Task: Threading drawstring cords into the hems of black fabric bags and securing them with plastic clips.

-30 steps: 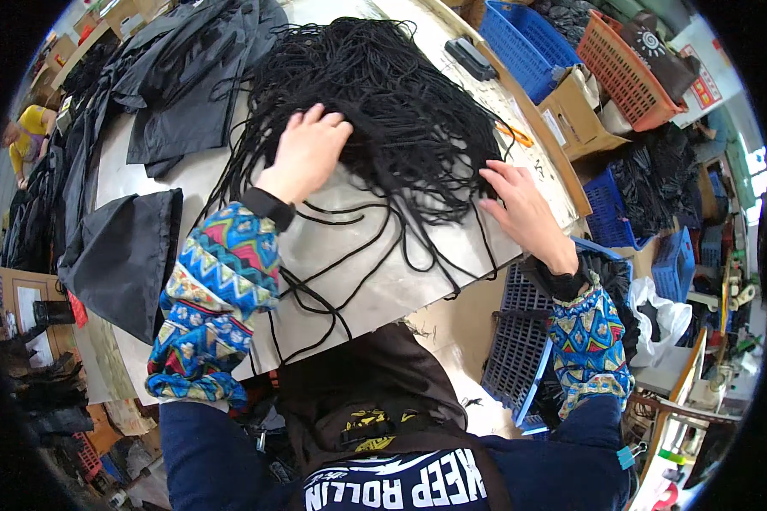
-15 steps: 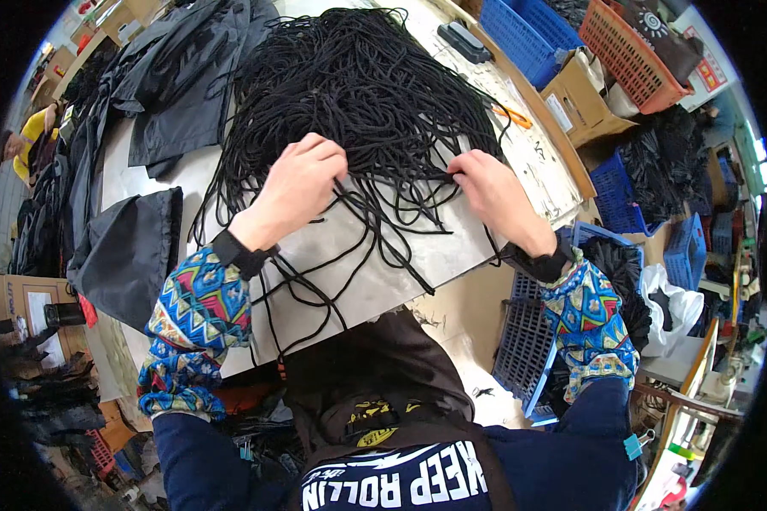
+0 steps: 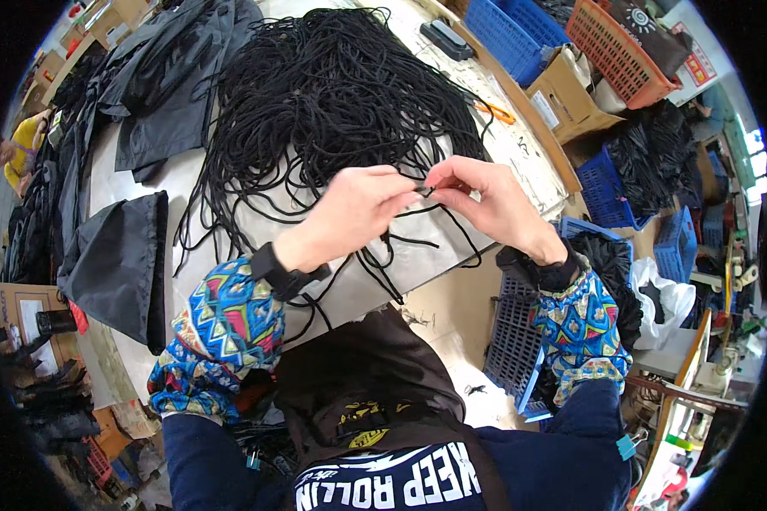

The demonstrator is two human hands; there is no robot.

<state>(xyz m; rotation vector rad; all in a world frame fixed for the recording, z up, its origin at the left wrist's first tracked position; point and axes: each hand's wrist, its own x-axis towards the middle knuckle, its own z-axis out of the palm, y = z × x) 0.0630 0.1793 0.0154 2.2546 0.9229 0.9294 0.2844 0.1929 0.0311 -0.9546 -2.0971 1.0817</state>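
Note:
A large tangled heap of black cord [image 3: 332, 94] covers the far middle of the pale table, and loose strands trail toward its near edge. In front of the heap, my left hand [image 3: 358, 209] and my right hand [image 3: 481, 200] meet fingertip to fingertip. Both pinch a short dark piece of black cord [image 3: 426, 191] between them. Its exact shape is mostly covered by my fingers. More cord strands hang below my hands over the tabletop [image 3: 268, 226].
Black fabric pieces [image 3: 119, 264] lie on the left of the table. An orange cutter [image 3: 496, 112] and a dark box-shaped object [image 3: 447, 40] rest at the far right. Blue crates [image 3: 520, 38], an orange basket [image 3: 624, 53] and a carton [image 3: 571, 98] stand beyond. Another person in yellow [image 3: 27, 149] is far left.
My left hand has moved right and slightly down, and my right hand a little left, so the fingertips now meet. Before, they were apart, each at the heap's near edge.

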